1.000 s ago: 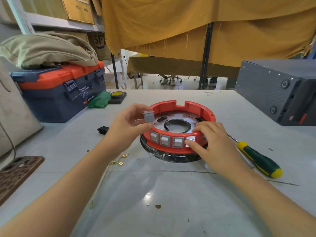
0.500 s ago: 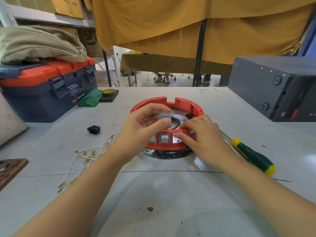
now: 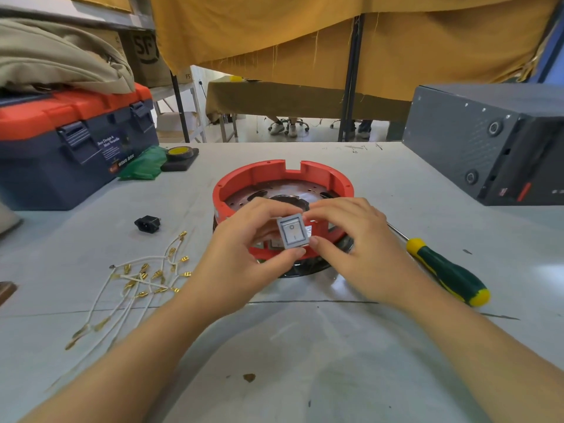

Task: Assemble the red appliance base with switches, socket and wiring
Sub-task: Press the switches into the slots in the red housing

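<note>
Bright, even daylight fills the scene, strongest from the open gap under the yellow curtain (image 3: 335, 41) at the far side, where the floor beyond looks pale and nearly washed out. The grey table (image 3: 290, 346) carries soft white glare patches in front of the forearms and just beside the red base (image 3: 274, 172), and shadows beneath the arms and the base are faint and blurred-edged. The wide-angle lens bends straight lines toward the frame's borders, stretching the toolbox (image 3: 70, 148) and grey case (image 3: 488, 141), while the centre stays fairly sharp and the background looks softer.
</note>
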